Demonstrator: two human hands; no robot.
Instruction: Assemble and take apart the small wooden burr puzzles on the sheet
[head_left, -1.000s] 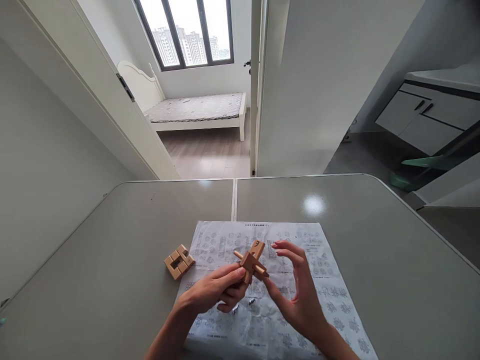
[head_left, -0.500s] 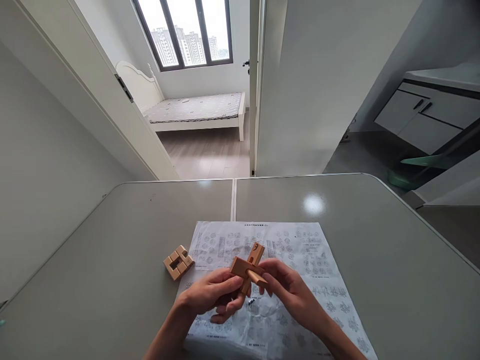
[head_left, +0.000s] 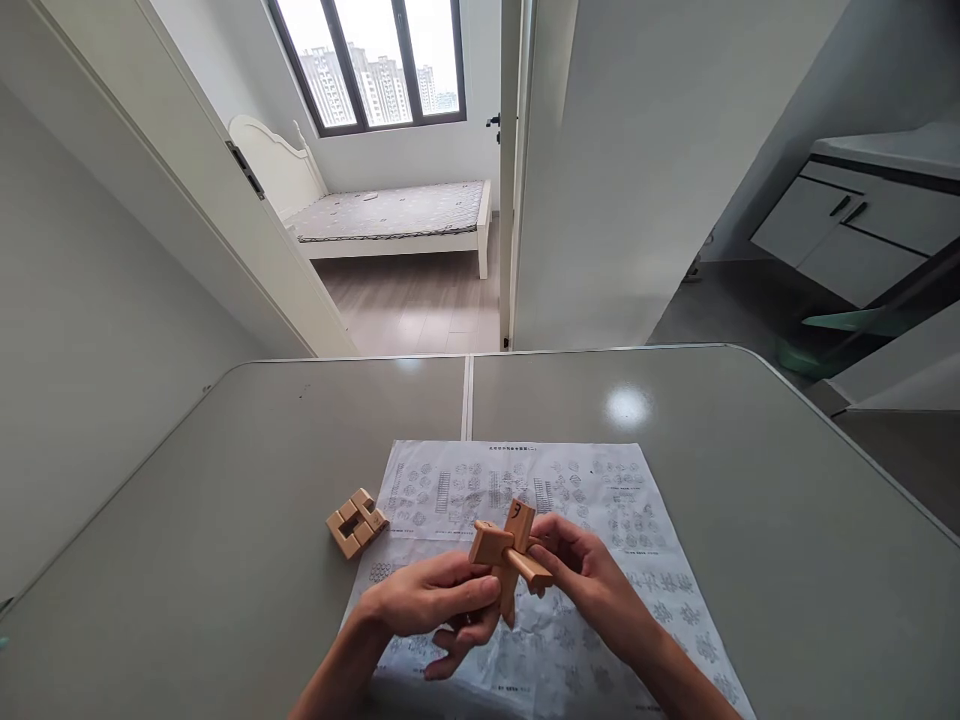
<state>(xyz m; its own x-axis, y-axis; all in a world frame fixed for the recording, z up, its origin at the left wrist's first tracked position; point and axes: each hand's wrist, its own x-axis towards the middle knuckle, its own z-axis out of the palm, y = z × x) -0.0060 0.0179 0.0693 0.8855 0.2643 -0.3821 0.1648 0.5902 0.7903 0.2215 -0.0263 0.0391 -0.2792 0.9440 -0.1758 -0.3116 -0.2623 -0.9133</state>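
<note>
Between my two hands, above the printed sheet (head_left: 570, 650), is a wooden interlocking puzzle (head_left: 519, 545) of crossed bars. One bar bears a dark mark like a 3 at its upper end. My left hand (head_left: 442, 605) grips the puzzle from the left, thumb on top and lower fingers curled under it. From the right, my right hand (head_left: 577, 570) pinches it with thumb and forefinger; the fingertips are partly hidden behind the bars. Left of the sheet, a second wooden block puzzle (head_left: 347, 540), squarish with a gap in its middle, rests by the sheet's edge.
The grey table (head_left: 247, 520) has a pale seam across its far part and a raised rim. Small puzzle diagrams and text cover the sheet. Beyond the table stand a bed (head_left: 397, 215) under a window, an open door (head_left: 510, 180) and a white cabinet (head_left: 855, 235).
The held puzzle has shifted slightly right and down and turned, so the marked bar stands more upright and a lower bar end shows. Both hands keep hold; the other block puzzle stays put.
</note>
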